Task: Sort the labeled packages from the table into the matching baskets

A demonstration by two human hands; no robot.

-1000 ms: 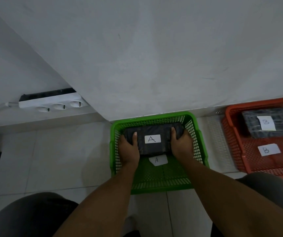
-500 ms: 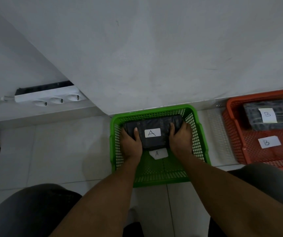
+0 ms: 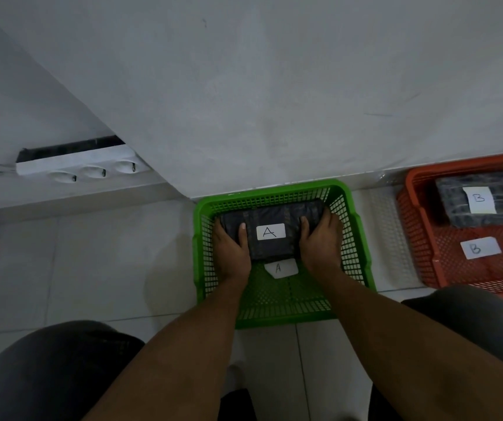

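Note:
A dark wrapped package with a white "A" label lies inside the green basket on the floor, at its far end. My left hand grips the package's left end and my right hand grips its right end, thumbs on top. A white "A" tag lies on the basket floor just in front of the package. To the right stands the orange basket with a "B" package and a "B" tag inside.
The grey table top overhangs the far edge of both baskets. A white power strip sits on the ledge at left. My knees fill the bottom corners. White floor tiles lie left of the green basket.
Both hands stay on the "A" package in the green basket. The view has shifted slightly, so the baskets sit a little higher in the frame.

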